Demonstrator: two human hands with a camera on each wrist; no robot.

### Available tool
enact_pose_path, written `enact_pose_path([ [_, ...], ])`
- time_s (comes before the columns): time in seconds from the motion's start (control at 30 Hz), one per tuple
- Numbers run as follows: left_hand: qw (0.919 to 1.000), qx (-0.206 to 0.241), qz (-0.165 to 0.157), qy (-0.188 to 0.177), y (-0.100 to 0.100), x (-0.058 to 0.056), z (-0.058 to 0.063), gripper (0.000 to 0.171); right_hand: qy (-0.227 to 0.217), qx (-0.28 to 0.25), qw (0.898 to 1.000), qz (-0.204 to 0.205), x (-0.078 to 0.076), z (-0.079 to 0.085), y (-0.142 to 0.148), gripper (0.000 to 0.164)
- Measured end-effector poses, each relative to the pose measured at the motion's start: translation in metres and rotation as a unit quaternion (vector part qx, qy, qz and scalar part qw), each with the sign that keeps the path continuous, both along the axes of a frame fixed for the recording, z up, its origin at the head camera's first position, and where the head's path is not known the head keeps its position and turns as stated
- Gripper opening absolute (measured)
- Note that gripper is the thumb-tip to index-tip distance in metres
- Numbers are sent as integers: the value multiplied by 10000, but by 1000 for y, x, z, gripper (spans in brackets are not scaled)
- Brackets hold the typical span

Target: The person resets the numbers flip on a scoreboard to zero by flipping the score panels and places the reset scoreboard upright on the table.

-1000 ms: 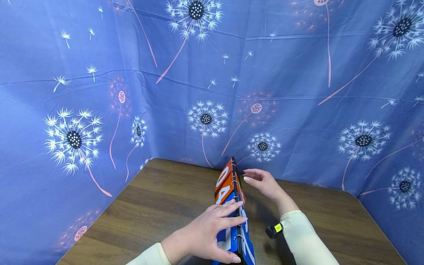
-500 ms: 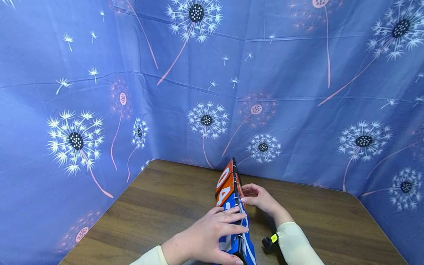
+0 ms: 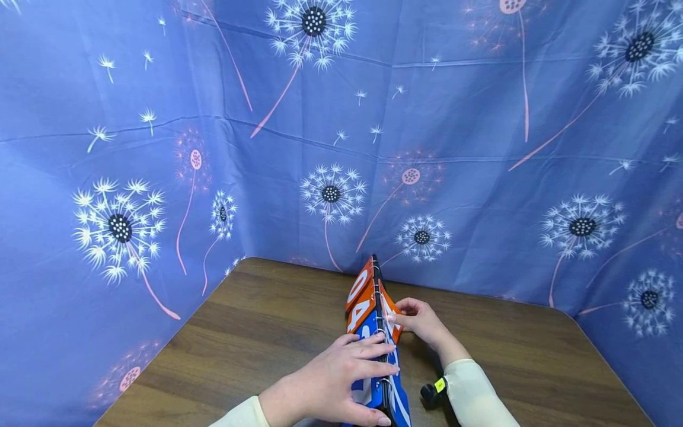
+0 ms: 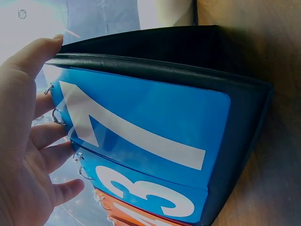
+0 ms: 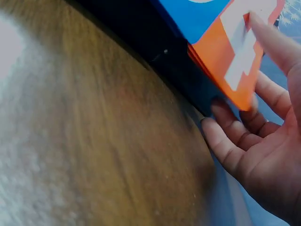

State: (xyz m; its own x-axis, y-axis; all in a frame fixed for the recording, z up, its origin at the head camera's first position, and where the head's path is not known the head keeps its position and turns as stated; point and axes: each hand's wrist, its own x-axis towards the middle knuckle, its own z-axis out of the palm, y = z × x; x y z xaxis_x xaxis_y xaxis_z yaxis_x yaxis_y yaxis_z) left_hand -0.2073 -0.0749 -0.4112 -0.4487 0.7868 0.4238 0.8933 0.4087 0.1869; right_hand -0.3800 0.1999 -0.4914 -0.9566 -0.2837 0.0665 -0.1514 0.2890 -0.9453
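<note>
A flip scoreboard (image 3: 378,296) stands like a tent on the table, its black ridge pointing away from me. Ringed number cards hang on both sides; in the left wrist view, blue cards show a 1 (image 4: 141,127) and a 3 (image 4: 146,188). My left hand (image 3: 331,376) rests over the near part of the ridge, fingers spread across the rings and thumb at the near end. On the right side, my right hand (image 3: 424,326) pinches an orange number card (image 5: 221,52), thumb on its face and fingers behind. The card's lower edge is lifted off the black board.
The brown wooden table (image 3: 256,320) reaches a blue dandelion-patterned curtain (image 3: 469,118) behind and at the sides. A small black device with a yellow label (image 3: 440,385) sits at my right sleeve.
My right hand has come nearer along the scoreboard's right side and taken hold of an orange card, which now swings outward. The left hand has stayed nearly still.
</note>
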Motion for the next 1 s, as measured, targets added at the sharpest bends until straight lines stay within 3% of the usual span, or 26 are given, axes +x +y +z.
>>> enact_pose_path([
  [0.17,10000,26,-30,29,1,-1,-1,66,-230,-519,9979,-309,-2,-1,3,27],
  [0.47,9999,67,-60,101,1,-2,-3,66,-43,-495,9988,-48,-3,-1,7,39],
  [0.7,9999,18,-30,-120,1,-2,-2,66,-37,-422,9955,-842,-3,0,5,42],
  [0.83,10000,0,-22,-67,0,-2,-2,66,-12,-291,9929,-1155,-4,3,6,45],
  [1.0,9994,18,-61,-340,-1,-3,-3,64,-81,-468,9884,-1442,-4,14,9,40],
])
